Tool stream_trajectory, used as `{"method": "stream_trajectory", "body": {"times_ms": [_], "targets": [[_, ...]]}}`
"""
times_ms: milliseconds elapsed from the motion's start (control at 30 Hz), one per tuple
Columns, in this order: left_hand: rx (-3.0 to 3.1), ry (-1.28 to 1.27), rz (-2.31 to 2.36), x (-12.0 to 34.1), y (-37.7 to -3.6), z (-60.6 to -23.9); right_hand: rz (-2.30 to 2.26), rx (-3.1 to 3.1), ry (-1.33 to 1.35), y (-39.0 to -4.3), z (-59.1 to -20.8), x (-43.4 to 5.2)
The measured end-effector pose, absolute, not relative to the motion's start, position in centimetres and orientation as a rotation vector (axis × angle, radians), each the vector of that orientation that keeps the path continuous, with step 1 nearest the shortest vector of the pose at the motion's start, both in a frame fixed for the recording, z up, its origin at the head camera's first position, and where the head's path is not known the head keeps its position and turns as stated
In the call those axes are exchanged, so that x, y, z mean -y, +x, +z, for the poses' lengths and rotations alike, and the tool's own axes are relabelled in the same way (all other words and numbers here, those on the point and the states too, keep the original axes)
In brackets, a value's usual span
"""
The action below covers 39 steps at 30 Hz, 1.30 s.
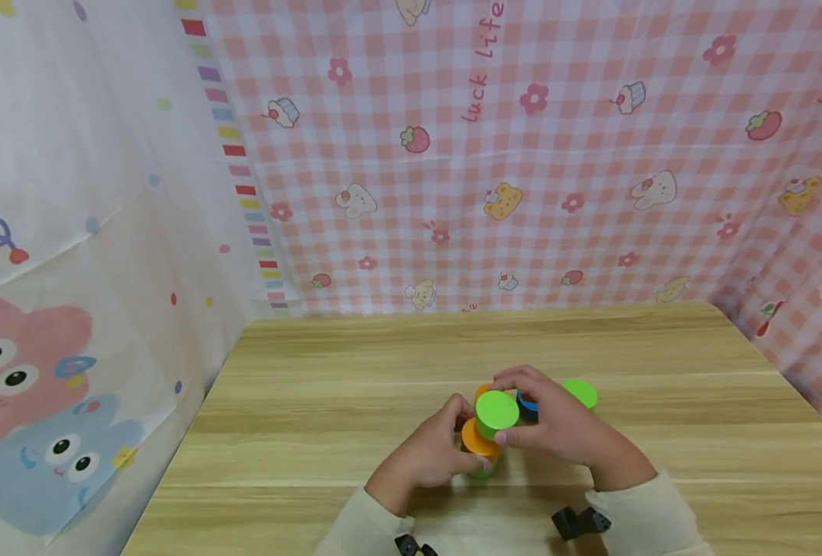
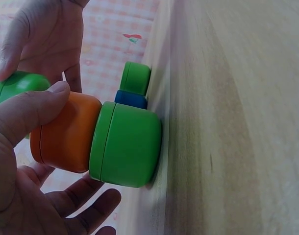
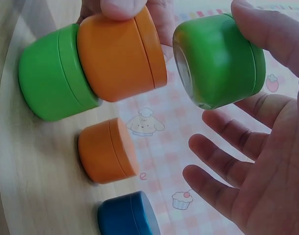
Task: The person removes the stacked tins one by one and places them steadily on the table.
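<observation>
On the wooden table (image 1: pixel 314 401) a green jar (image 2: pixel 130 144) stands as the base of a stack, with an orange jar (image 2: pixel 66 137) on top of it. My left hand (image 1: pixel 446 452) grips that orange jar (image 1: pixel 479 445), its thumb (image 2: pixel 27 112) pressed to the side. My right hand (image 1: pixel 529 425) holds a second green jar (image 1: pixel 497 409) tilted just above the stack, apart from it in the right wrist view, where that green jar (image 3: pixel 218 58) hangs beside the stacked orange jar (image 3: pixel 120 54).
Just behind the stack sit a loose orange jar (image 3: pixel 108 152), a blue jar (image 3: pixel 127 220) and another green jar (image 1: pixel 580 392). Pink checked cloth (image 1: pixel 522 154) hangs along the table's far and right edges, a cartoon-printed cloth (image 1: pixel 70 309) on the left.
</observation>
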<state>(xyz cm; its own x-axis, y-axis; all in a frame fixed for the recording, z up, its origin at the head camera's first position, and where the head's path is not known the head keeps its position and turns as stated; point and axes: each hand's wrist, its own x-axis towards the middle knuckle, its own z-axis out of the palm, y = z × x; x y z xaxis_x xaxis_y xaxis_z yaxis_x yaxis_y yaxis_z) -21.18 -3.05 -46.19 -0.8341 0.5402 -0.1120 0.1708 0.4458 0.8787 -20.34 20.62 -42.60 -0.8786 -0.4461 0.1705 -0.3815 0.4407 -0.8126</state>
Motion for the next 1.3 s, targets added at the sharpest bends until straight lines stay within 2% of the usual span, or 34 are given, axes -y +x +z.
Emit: {"method": "stream_trajectory", "body": {"times_ms": [1300], "targets": [[-2.312,0.549,1.339,2.9,-21.2,-46.1,-1.498,-2.686,-0.605,-21.7,-43.3,-24.3]]}}
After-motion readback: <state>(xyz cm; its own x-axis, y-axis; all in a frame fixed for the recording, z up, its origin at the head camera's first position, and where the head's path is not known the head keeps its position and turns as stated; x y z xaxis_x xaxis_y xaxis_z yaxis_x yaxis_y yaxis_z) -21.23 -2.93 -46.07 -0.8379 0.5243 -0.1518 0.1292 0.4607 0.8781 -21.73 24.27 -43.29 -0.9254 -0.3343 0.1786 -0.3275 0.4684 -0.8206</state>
